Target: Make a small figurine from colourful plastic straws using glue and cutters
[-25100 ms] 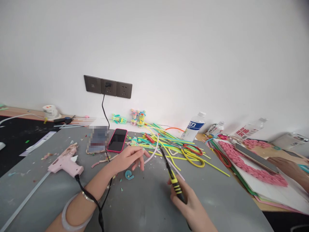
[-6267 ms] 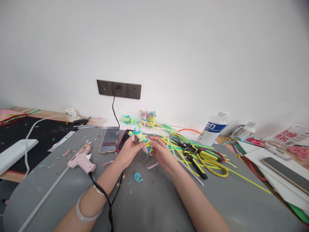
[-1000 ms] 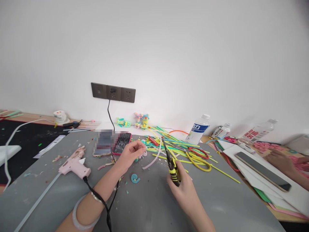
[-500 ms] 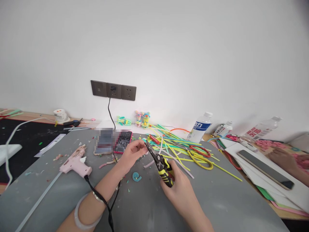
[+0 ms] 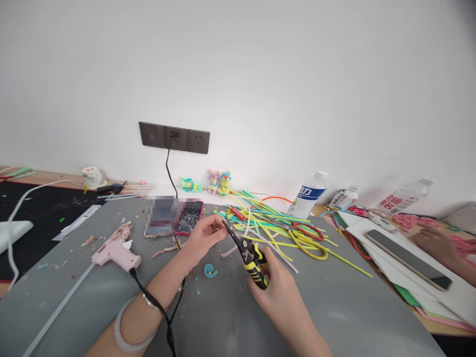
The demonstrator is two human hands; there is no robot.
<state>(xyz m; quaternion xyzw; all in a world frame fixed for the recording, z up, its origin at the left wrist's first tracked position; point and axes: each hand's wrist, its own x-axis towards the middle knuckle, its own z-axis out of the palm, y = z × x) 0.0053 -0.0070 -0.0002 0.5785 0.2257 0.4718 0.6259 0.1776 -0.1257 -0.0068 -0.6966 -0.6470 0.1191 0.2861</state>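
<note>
My right hand [image 5: 277, 290] is wrapped round the yellow-and-black handles of a pair of pliers [image 5: 247, 248], jaws pointing up and left. At the jaw tips my left hand [image 5: 206, 235] is closed in a pinch; what lies between its fingers is mostly hidden, with only a small bit of light blue showing. A curled blue pipe cleaner [image 5: 210, 270] rests on the grey mat [image 5: 223, 317] below the left hand. Behind the pliers spreads a pile of yellow, green and white pipe cleaners [image 5: 269, 223], with scissors [image 5: 307, 241] with yellow and orange handles among them.
A pink glue gun [image 5: 117, 253] lies at left, and its black cord crosses near my left forearm. Phones [image 5: 190, 218] sit behind my left hand. Small pipe-cleaner figures [image 5: 219, 182] and a bottle [image 5: 308, 195] stand by the wall. Another person's hand [image 5: 435, 243] is at far right.
Almost nothing differs. Both hands and the pliers keep nearly the same place, with only a very slight shift.
</note>
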